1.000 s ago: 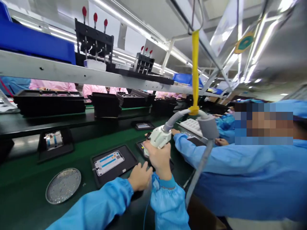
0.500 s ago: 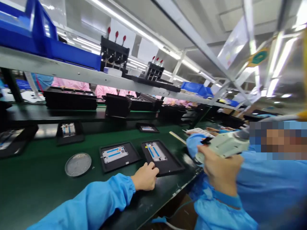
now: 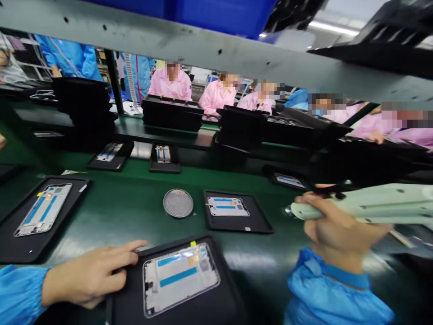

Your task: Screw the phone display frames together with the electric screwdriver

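My left hand (image 3: 89, 275) rests on the left edge of a black tray (image 3: 223, 307) that holds a white phone frame (image 3: 179, 277) with blue strips; its index finger is stretched along the tray's corner and the other fingers are curled. My right hand (image 3: 333, 225) is wrapped round the pale green electric screwdriver (image 3: 368, 207), held level above the green belt (image 3: 128, 212) with its tip pointing left. A small round metal dish (image 3: 178, 203) lies on the belt beyond the tray.
More black trays with phone frames lie on the belt: at the left (image 3: 37, 216), in the middle (image 3: 233, 210), and farther back (image 3: 164, 155). Black bins (image 3: 172, 113) line the far side, where several people in pink coats sit. A grey shelf beam (image 3: 203, 45) runs overhead.
The view has swung left and down. My right hand has carried the screwdriver to a level pose on the right. A tray with a phone frame now lies close under my left hand.
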Demonstrator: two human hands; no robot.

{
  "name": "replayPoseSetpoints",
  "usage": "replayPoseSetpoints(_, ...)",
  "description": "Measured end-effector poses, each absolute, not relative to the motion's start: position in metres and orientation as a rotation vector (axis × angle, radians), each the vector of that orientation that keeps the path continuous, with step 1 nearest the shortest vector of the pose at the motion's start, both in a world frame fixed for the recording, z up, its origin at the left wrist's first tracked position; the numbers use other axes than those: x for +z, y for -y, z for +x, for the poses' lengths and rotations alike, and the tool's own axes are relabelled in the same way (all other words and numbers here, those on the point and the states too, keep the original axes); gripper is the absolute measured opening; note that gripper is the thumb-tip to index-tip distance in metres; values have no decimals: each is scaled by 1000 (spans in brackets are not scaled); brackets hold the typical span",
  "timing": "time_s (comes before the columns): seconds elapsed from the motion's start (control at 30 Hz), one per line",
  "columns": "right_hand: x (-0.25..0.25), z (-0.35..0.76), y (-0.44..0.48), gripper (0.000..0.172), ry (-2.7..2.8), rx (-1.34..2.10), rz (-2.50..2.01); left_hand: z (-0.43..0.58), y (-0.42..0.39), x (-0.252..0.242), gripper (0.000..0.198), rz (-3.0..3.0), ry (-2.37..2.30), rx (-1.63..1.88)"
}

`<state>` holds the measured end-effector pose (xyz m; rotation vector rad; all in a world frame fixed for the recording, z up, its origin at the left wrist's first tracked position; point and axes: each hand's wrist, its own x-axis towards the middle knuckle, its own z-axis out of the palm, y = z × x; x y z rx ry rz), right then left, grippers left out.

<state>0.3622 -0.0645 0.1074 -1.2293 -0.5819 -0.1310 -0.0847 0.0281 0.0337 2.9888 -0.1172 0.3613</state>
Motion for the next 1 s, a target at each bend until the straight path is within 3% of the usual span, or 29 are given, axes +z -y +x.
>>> replayPoseSetpoints(0.13, 93, 305, -5, 32, 657, 210, -1065, -95, -48, 10, 26, 3113, -141, 371)
replayPoseSetpoints(0.23, 71, 268, -42, 25, 741, 453, -1058, -78, -44, 0, 21, 3131, -404, 501)
replayPoseSetpoints(0.37, 38, 238, -75, 25, 785, 647, -1063, -40, -22, -3, 26, 3058, -227, 555)
replayPoseSetpoints(0.67, 9, 225, -88, 24, 782, 735, -1126, -2, -21, -26, 31, 3063, -292, 603)
replayPoseSetpoints(1.0, 6, 225, -87, 21, 811, 723, -1181, -2, -2, -47, 12, 2944, -417, 757)
